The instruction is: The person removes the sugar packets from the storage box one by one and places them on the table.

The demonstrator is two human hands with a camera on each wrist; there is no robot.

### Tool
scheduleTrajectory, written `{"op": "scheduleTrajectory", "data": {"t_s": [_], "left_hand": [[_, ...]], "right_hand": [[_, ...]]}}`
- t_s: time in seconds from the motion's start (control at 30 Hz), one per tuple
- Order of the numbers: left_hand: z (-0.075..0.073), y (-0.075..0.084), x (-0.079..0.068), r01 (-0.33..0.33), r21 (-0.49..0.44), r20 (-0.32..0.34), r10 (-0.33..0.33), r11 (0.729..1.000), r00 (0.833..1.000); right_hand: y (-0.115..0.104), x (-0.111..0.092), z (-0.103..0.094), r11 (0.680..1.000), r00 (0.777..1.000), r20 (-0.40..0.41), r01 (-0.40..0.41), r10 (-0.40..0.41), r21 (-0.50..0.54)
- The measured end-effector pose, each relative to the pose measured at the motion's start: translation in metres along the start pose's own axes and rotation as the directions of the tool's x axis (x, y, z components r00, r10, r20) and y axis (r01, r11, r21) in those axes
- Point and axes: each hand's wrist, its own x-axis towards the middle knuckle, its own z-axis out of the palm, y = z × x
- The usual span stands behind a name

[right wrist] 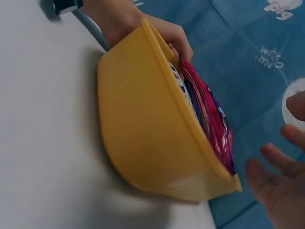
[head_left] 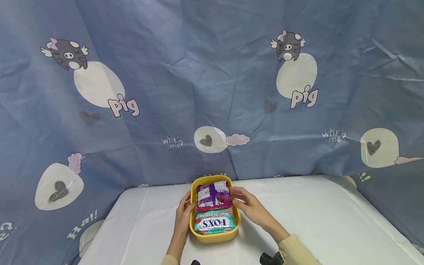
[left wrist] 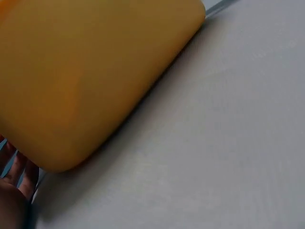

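Left hand grips the yellow tub at its left; right hand is relaxed just beside its right. If I lift one-sidedly, the purple packet and green packet inside could spill.

Bare left hand and right hand, lower middle of the head view | there, pale yellow sleeves at the bottom edge; black device by the right cuff | dark wrist piece, upper left, right-wrist view
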Motion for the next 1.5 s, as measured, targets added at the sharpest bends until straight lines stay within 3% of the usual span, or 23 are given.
{"op": "scheduleTrajectory", "data": {"t_s": [0.1, 0.23, 0.43, 0.67, 0.83, 0.97, 1.1, 1.3, 1.4, 1.5], "left_hand": [[-0.002, -0.003, -0.004, 0.016, 0.006, -0.005, -0.016, 1.0, 1.0], [-0.006, -0.002, -0.008, -0.003, 0.007, 0.002, 0.003, 1.0, 1.0], [-0.006, 0.004, -0.007, -0.035, 0.003, 0.028, 0.035, 0.999, 0.999], [-0.005, 0.006, -0.006, -0.038, -0.019, 0.05, 0.039, 0.999, 0.998], [-0.009, 0.006, -0.004, -0.039, -0.03, 0.038, 0.04, 0.999, 0.998], [-0.007, 0.006, -0.002, -0.05, -0.046, 0.047, 0.052, 0.998, 0.998], [-0.005, 0.006, -0.001, -0.05, -0.04, 0.042, 0.052, 0.998, 0.998], [-0.005, 0.004, 0.0, -0.045, -0.032, 0.04, 0.046, 0.998, 0.998], [-0.006, 0.001, 0.0, -0.019, -0.029, 0.043, 0.021, 0.999, 0.999], [-0.006, -0.003, -0.001, -0.012, -0.032, 0.051, 0.013, 0.999, 0.999]], "right_hand": [[-0.004, 0.005, 0.008, 0.998, 0.997, 0.063, -0.038, 0.041, -0.047], [-0.011, 0.015, 0.017, 0.988, 0.993, 0.072, -0.079, 0.089, -0.132], [-0.027, 0.024, 0.022, 0.973, 0.993, 0.086, -0.055, 0.076, -0.222], [-0.024, 0.037, 0.028, 0.904, 0.998, 0.015, -0.054, 0.066, -0.424], [-0.029, 0.051, 0.036, 0.87, 0.988, -0.015, -0.144, 0.156, -0.471], [-0.029, 0.059, 0.039, 0.848, 0.984, -0.051, -0.173, 0.171, -0.5], [-0.027, 0.063, 0.041, 0.851, 0.985, -0.073, -0.175, 0.159, -0.495], [-0.026, 0.066, 0.043, 0.906, 0.987, -0.053, -0.161, 0.152, -0.393], [-0.025, 0.068, 0.044, 0.934, 0.982, -0.047, -0.189, 0.183, -0.302], [-0.022, 0.069, 0.044, 0.942, 0.966, -0.08, -0.258, 0.247, -0.215]]}}
